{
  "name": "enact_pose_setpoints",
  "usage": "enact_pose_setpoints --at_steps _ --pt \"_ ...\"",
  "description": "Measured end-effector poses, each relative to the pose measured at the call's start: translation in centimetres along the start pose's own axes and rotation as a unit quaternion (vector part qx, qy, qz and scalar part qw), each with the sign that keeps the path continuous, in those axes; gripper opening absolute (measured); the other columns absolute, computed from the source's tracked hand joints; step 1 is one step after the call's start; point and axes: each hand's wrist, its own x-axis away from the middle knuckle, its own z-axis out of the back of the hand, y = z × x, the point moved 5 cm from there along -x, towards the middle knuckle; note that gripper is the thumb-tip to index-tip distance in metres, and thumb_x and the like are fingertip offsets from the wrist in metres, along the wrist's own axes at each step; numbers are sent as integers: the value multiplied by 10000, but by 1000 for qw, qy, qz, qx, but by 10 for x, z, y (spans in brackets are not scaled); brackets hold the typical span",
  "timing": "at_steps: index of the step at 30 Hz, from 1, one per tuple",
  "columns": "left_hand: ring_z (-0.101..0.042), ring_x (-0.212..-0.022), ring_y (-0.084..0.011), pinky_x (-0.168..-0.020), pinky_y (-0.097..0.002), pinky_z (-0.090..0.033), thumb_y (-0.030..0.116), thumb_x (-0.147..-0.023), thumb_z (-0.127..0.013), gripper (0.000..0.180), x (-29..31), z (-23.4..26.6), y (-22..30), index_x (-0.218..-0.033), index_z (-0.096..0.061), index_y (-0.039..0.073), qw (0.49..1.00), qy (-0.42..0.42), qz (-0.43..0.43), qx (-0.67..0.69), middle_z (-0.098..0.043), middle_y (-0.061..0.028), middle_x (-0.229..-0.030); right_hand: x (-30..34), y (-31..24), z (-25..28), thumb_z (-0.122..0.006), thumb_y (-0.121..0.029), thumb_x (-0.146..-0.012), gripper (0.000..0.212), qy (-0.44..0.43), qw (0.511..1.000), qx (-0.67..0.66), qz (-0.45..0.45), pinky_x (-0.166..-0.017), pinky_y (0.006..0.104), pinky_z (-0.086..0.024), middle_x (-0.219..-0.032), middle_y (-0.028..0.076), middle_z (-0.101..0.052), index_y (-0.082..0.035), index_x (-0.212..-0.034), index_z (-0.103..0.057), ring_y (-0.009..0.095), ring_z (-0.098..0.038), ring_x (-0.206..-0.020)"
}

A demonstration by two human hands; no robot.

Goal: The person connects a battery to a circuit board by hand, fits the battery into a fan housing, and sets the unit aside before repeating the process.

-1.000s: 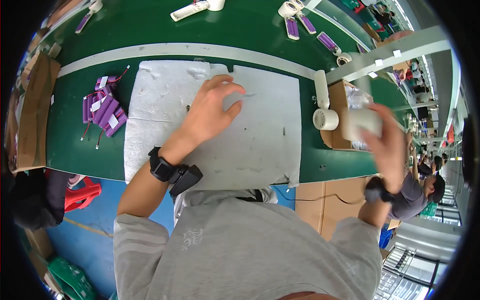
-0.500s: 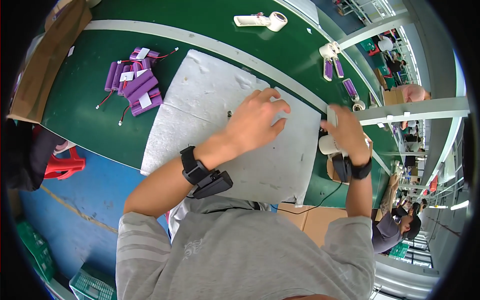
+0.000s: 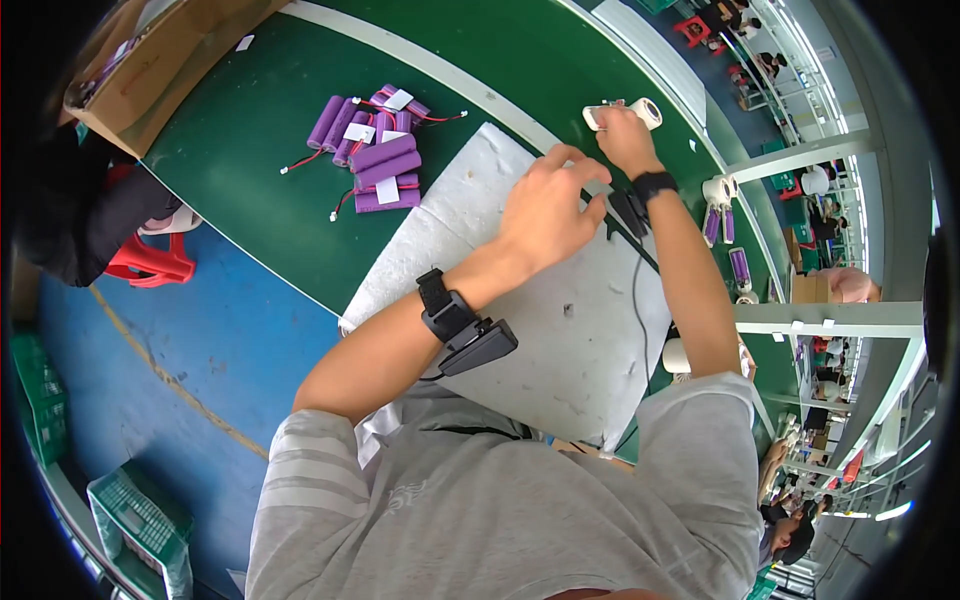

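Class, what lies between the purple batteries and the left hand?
Head view: green tabletop beside the purple batteries, then white foam board up to the left hand.

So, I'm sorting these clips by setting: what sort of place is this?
Probably a factory assembly area: there's a long green workbench, a pile of purple battery-like cylinders with red wires, and a white plastic unit with a round end at the right hand.

A grey T-shirt (image 3: 500, 510) is worn with two black wrist straps (image 3: 449, 315).
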Motion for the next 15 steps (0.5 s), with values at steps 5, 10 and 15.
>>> enact_pose_setpoints --at_steps 5,10,15 --pt "-626 -938 -365 -816 -439 -526 108 -741 -689 244 -1 11 4 -985 -700 108 995 60 -66 -55 -623 -162 -1061 85 -48 88 -602 -23 -759 161 95 986 -131 39 -707 439 -524 -956 167 -636 -32 -919 -614 381 -621 -842" --pt "-634 -911 -322 -765 -411 -517 160 -718 -704 320 -11 64 -14 -1037 -709 187 947 72 -62 -306 -654 -129 -977 191 -90 117 -613 43 -716 197 46 976 -188 98 -674 381 -496 -925 136 -571 -4 -901 -561 334 -604 -798" --pt "-625 -924 -344 -859 -415 -473 93 -720 -664 413 10 127 -35 -1121 -689 189 863 38 -13 -504 -656 -117 -1028 259 -117 112 -646 39 -713 214 -6 970 -236 56 -706 371 -504 -993 126 -580 -8 -908 -571 323 -606 -823"
